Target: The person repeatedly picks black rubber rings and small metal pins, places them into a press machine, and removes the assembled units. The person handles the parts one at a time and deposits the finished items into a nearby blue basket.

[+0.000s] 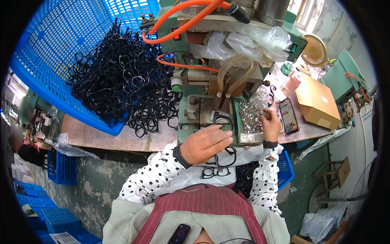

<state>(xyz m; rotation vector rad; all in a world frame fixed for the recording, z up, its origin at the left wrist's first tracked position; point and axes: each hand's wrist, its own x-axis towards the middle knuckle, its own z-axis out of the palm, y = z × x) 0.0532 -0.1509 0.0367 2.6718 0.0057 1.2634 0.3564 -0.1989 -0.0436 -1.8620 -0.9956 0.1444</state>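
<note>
My left hand [206,144] grips a black eyeglass frame at the front of the green press [188,129]. One dark rim [224,118] shows beyond the fingers, under the press's tool; another [226,157] shows on the near side. Whether both belong to the same frame I cannot tell. At the right, my right hand [270,127] has its fingertips pinched together over a tray of small shiny metal parts [250,116]. What sits between those fingertips is too small to make out. Another pair of black frames [215,172] lies on white plastic below my left hand.
A big blue basket [44,87] lies tipped at the left, with black eyeglass frames [122,77] spilling onto the table. Orange hoses [183,12] arch over the press. A phone [288,116], a cardboard box [317,99] and a fan [313,51] stand at the right.
</note>
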